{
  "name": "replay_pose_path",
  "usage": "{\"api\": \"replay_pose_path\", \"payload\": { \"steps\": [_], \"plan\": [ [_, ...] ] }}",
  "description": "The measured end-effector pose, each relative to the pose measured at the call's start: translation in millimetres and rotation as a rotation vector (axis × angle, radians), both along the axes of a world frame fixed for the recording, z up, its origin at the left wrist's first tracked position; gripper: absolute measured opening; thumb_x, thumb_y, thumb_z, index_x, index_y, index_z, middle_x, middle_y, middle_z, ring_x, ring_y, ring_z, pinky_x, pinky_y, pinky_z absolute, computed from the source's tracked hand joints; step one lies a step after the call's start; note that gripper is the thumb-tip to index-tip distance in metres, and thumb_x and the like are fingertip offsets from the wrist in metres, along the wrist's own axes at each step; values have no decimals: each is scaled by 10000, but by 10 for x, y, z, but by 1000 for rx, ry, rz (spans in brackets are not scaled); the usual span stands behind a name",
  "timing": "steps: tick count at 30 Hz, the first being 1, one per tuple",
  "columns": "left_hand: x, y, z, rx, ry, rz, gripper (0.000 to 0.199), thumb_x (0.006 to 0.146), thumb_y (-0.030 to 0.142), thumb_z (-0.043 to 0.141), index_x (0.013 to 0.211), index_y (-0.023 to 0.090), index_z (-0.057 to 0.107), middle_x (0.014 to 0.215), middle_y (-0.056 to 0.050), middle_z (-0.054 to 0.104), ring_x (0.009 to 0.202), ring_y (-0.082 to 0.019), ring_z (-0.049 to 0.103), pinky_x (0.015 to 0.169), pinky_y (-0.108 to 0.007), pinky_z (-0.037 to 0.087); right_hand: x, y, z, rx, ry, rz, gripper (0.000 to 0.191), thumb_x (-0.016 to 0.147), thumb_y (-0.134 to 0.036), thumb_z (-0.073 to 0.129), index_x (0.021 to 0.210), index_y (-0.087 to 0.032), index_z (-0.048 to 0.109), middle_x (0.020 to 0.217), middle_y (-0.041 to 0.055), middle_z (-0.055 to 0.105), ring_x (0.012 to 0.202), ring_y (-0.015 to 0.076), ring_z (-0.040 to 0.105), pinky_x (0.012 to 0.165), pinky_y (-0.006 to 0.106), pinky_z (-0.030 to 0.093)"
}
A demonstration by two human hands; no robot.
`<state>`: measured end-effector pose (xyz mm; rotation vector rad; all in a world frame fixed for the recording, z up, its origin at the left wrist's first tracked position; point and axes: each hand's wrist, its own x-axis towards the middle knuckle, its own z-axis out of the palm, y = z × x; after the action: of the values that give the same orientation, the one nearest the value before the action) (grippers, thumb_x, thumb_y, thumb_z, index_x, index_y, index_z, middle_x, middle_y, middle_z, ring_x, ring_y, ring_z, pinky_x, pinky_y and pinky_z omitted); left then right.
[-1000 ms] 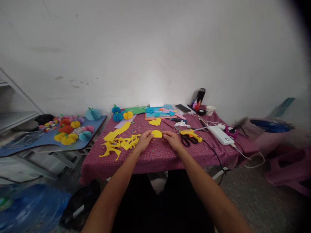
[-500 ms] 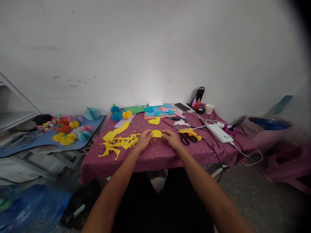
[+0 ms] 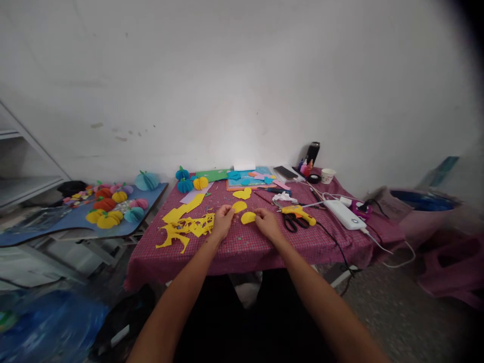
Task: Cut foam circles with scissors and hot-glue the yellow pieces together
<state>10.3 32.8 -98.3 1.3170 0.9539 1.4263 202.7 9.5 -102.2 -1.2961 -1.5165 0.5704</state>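
Observation:
My left hand (image 3: 224, 221) pinches a rounded yellow paper piece (image 3: 239, 206) above the table. Slightly lower and to the right, a second yellow paper cutout (image 3: 248, 218) is held between the fingers of my right hand (image 3: 266, 222). The two pieces are apart from each other. Beyond them lie more yellow cutouts (image 3: 242, 193). Left of my left hand spreads a tangle of yellow paper scraps (image 3: 194, 225). A yellow glue gun (image 3: 300, 214) rests over black-handled scissors (image 3: 291, 223), to the right of my right hand.
A red checked tablecloth (image 3: 234, 254) covers the table. Paper pumpkins (image 3: 185, 185) stand at its back left, others on a blue side table (image 3: 68, 222). A white power bank (image 3: 345, 214) with cables, a paper cup (image 3: 327, 175), a phone (image 3: 285, 172) and a black flask (image 3: 312, 153) are at the right.
My hands held one yellow piece together; now each has its own piece, the two separated. The whole scene has shifted slightly down and right in view.

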Motion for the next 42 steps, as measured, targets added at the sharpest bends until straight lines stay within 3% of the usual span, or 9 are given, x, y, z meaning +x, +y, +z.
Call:
{"api": "replay_pose_path", "payload": {
  "steps": [10, 14, 19, 22, 24, 26, 33, 39, 42],
  "plan": [
    [43, -100, 91, -28, 7, -50, 233, 713, 307, 701, 859, 171, 580, 625, 36, 607, 531, -94, 548, 517, -206, 405, -27, -89, 75, 112, -153, -77, 264, 866, -282, 491, 976, -192, 714, 964, 93, 746, 866, 250, 672, 809, 378, 522],
    [58, -107, 211, -35, 16, -72, 256, 716, 314, 690, 902, 163, 600, 690, 11, 650, 540, -99, 566, 520, -213, 419, -15, -153, 277, 143, -198, -65, 315, 912, -297, 434, 1045, -183, 696, 1017, 89, 748, 909, 236, 678, 814, 358, 528],
    [-47, 74, 442, -76, 20, -80, 223, 720, 308, 680, 871, 159, 609, 646, 22, 626, 534, -90, 559, 518, -200, 411, 621, -179, 727, 63, -378, -114, 304, 910, -340, 485, 1059, -199, 709, 1069, 80, 740, 963, 236, 659, 839, 327, 482],
    [-170, 169, 499, -124, 25, -101, 213, 705, 258, 670, 883, 167, 597, 657, 21, 633, 535, -96, 571, 507, -199, 415, 1216, -229, 855, -104, -529, -181, 216, 852, -297, 555, 841, -186, 740, 853, 90, 749, 822, 251, 663, 749, 320, 449],
    [-243, 203, 487, -158, 49, -116, 254, 698, 222, 657, 937, 172, 592, 645, 30, 624, 508, -95, 560, 480, -193, 397, 1524, -271, 824, -226, -608, -211, 193, 813, -260, 583, 710, -173, 722, 701, 95, 721, 724, 251, 651, 692, 313, 427],
    [-290, 232, 454, -200, 115, -129, 345, 705, 189, 623, 1046, 187, 576, 630, 50, 606, 487, -92, 550, 471, -187, 394, 1705, -280, 724, -311, -658, -204, 144, 788, -236, 604, 758, -184, 734, 732, 83, 733, 737, 241, 652, 685, 293, 416],
    [-276, 357, 402, -238, 438, -265, 256, 764, 190, 566, 1008, 163, 637, 589, 39, 577, 502, -99, 549, 480, -190, 398, 1775, -7, 430, -459, -651, -226, 137, 715, -276, 677, 794, -172, 718, 804, 86, 737, 745, 238, 654, 651, 281, 409],
    [-201, 437, 469, -230, 355, -312, 441, 762, 184, 605, 1202, 183, 595, 707, 28, 627, 540, -93, 568, 497, -190, 401, 1831, -6, 589, -507, -488, -292, 245, 782, -318, 586, 896, -122, 678, 738, 91, 715, 606, 203, 645, 513, 262, 420],
    [-137, 509, 462, -252, 331, -345, 317, 765, 179, 595, 1079, 156, 634, 711, 14, 635, 537, -86, 563, 506, -190, 406, 1785, -112, 760, -471, -305, -221, 227, 768, -301, 594, 889, -125, 669, 741, 79, 703, 611, 189, 637, 534, 263, 454]
  ]
}}
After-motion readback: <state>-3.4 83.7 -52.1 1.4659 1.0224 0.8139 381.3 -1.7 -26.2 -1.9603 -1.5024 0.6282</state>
